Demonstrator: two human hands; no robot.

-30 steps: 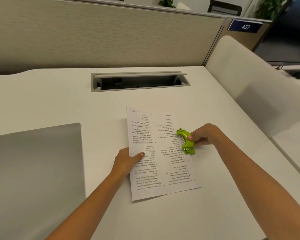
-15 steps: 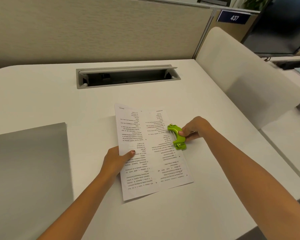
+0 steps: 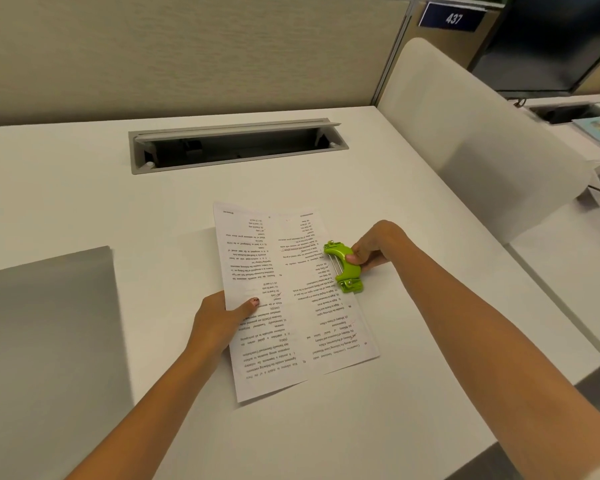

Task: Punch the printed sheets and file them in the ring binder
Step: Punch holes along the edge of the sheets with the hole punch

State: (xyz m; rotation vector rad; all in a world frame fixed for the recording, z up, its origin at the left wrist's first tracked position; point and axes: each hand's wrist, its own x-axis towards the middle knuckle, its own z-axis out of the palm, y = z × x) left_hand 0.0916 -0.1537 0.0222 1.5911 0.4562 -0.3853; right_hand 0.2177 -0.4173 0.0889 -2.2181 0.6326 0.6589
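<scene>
Right hand (image 3: 373,250) grips the green punch (image 3: 344,268) at the right edge of the printed sheets (image 3: 291,313) on the desk (image 3: 84,202); left hand (image 3: 219,322) pinches their left edge. Slot depth is unclear: seat the paper squarely before squeezing.

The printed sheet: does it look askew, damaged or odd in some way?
The printed sheet lies slanted on the desk, its text upside down to the person, with a crease down its middle. The green punch, gripped by the right hand, sits at its right edge. No tear shows.
</scene>
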